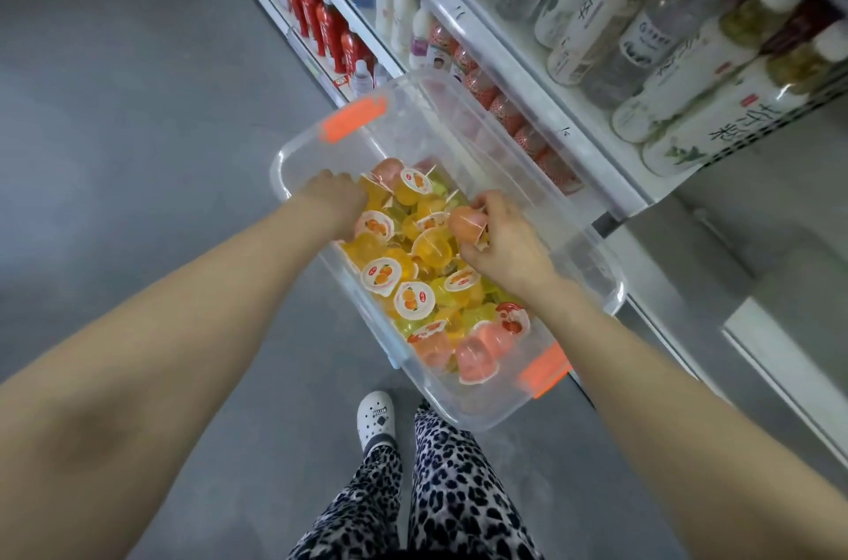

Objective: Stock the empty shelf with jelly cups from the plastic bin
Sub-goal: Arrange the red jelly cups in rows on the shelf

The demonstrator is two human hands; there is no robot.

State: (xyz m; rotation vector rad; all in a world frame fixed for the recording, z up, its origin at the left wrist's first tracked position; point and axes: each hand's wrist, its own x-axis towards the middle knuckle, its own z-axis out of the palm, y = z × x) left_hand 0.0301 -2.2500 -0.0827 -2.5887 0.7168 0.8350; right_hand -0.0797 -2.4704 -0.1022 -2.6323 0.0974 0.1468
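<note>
A clear plastic bin (592,247) with orange latches stands on the floor beside the shelving, holding several jelly cups (404,284) in orange, yellow and pink. My right hand (502,245) is inside the bin, its fingers curled round a pink jelly cup (465,221). My left hand (337,204) reaches into the far left of the bin, fingers down among the yellow cups; what it holds is hidden. Pink jelly cups (504,112) line a low shelf behind the bin.
A shelving unit (541,68) runs diagonally along the right, with red bottles (321,18) low on the left and white and clear bottles (642,27) higher up. Grey floor lies to the left. My feet and a white clog (376,419) are just below the bin.
</note>
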